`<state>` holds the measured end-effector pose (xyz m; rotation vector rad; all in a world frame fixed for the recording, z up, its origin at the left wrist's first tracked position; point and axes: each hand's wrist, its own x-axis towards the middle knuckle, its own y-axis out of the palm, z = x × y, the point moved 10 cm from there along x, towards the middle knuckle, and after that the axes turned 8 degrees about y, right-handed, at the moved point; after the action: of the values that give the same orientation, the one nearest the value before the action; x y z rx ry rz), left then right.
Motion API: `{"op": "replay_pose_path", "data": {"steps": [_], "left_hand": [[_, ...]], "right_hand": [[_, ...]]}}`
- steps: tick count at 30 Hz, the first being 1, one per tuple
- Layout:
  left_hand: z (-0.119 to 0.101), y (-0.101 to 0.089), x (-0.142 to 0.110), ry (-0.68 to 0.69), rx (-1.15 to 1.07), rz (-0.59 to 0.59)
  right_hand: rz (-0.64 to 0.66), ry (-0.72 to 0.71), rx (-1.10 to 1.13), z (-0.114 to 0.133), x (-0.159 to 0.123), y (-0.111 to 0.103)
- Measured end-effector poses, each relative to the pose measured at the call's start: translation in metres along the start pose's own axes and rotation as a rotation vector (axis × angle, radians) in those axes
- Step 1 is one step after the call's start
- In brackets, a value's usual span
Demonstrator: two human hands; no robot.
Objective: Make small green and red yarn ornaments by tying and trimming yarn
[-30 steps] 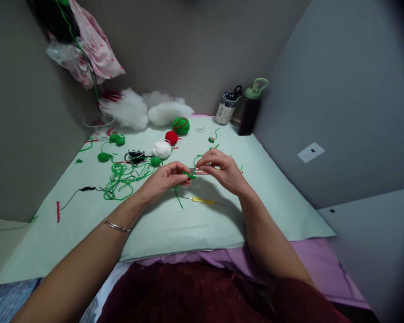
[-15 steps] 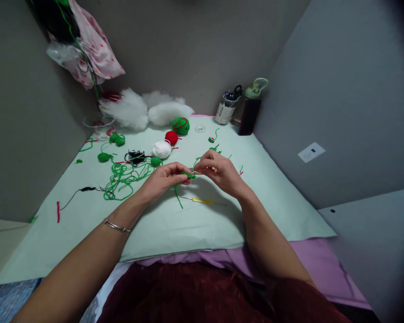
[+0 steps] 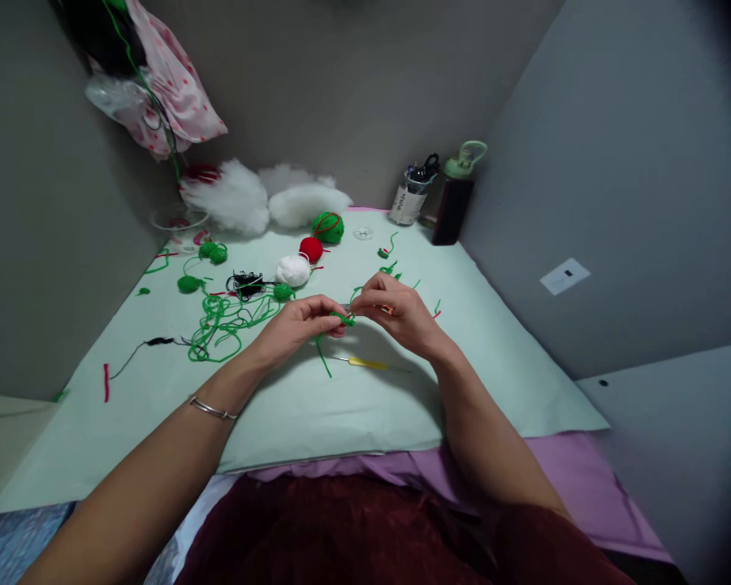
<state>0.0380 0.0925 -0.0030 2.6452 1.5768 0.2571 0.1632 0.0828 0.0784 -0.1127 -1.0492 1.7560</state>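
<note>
My left hand (image 3: 301, 322) is closed, pinching a small green crochet piece (image 3: 343, 320) between thumb and fingers. A green yarn tail (image 3: 323, 356) hangs below it. My right hand (image 3: 393, 309) is also closed, its fingertips against the right end of the piece. A thin, shiny needle-like tool shows at those fingertips; its exact kind is too small to tell. Behind the hands lies a pair of scissors with orange on the handle (image 3: 387, 309), mostly hidden by my right hand. A crochet hook with a yellow handle (image 3: 367, 363) lies on the table just below the hands.
Left of my hands lie tangled green yarn (image 3: 219, 325), black yarn (image 3: 247, 283) and small green balls. White (image 3: 293, 270), red (image 3: 310, 249) and green (image 3: 328, 228) balls stand beyond, before white stuffing (image 3: 237, 199). A pen cup (image 3: 408, 203) and bottle (image 3: 454, 207) stand back right.
My right hand was slightly above the piece with a green strand at its fingers; it has since come down against the piece. My left hand has stayed nearly in place.
</note>
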Motion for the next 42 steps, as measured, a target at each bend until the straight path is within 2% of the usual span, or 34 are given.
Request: {"op": "replay_pose_path", "data": {"steps": [14, 24, 31, 40, 42], "left_hand": [[-0.009, 0.005, 0.0, 0.041, -0.03, 0.035], [-0.007, 0.006, -0.001, 0.019, -0.025, 0.033], [-0.005, 0.004, 0.0, 0.023, -0.067, 0.019], [0.004, 0.003, 0.002, -0.022, -0.123, -0.03], [0.008, 0.002, 0.003, -0.041, -0.12, -0.043]], "right_hand": [[0.045, 0.041, 0.115, -0.004, 0.0, 0.001], [0.059, 0.032, 0.104, 0.001, 0.001, 0.005], [-0.028, 0.134, 0.041, -0.01, 0.004, 0.006], [0.107, 0.132, 0.106, -0.001, 0.0, 0.021], [0.131, 0.083, 0.074, 0.004, -0.002, 0.025]]}}
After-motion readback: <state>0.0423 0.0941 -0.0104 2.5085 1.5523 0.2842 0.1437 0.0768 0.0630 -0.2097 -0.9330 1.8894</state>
